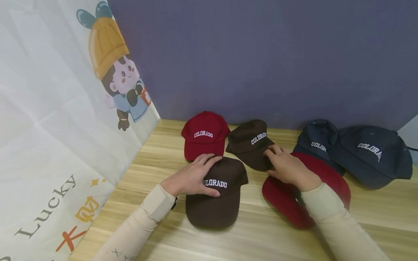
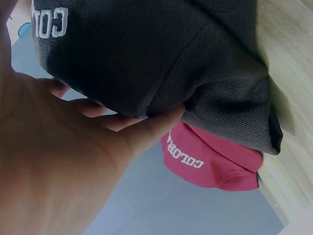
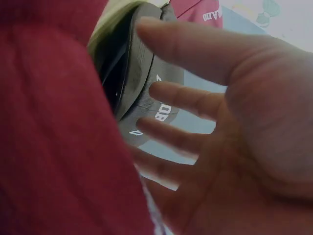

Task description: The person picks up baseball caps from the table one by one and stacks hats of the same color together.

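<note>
My left hand lies over the crown of the front brown cap, thumb on its lettered front, fingers round the top. The left wrist view has this left hand curved against the dark crown. At the brim of the rear brown cap is my right hand, above a red cap whose brim points down-left. In the right wrist view the fingers of my right hand are spread beside the brown cap; contact is unclear. The red cap fills the left side.
Another red cap stands at the back left, behind the front brown one. Two navy caps overlap at the right. A purple-grey panel rises behind the wooden tabletop; a printed white sheet borders the left.
</note>
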